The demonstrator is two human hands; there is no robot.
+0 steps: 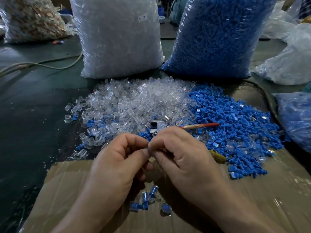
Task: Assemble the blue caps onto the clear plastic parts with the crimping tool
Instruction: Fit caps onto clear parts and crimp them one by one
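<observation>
A heap of clear plastic parts (pixel 134 101) lies in the middle of the table, with a heap of blue caps (pixel 235 125) to its right. My left hand (pixel 121 158) and my right hand (pixel 181 153) meet fingertip to fingertip in front of the heaps and pinch a small part between them; the fingers hide most of it. The crimping tool (pixel 157 127) lies just beyond my hands, its red handle (pixel 202 125) pointing right. Several assembled pieces (pixel 148 199) lie on the cardboard below my hands.
A big bag of clear parts (pixel 117 36) and a big bag of blue caps (pixel 217 34) stand behind the heaps. A taped cardboard sheet (pixel 67 190) covers the near table. More bags sit at the right (pixel 296 118) and far left (pixel 32 19). A cable (pixel 42 64) runs at left.
</observation>
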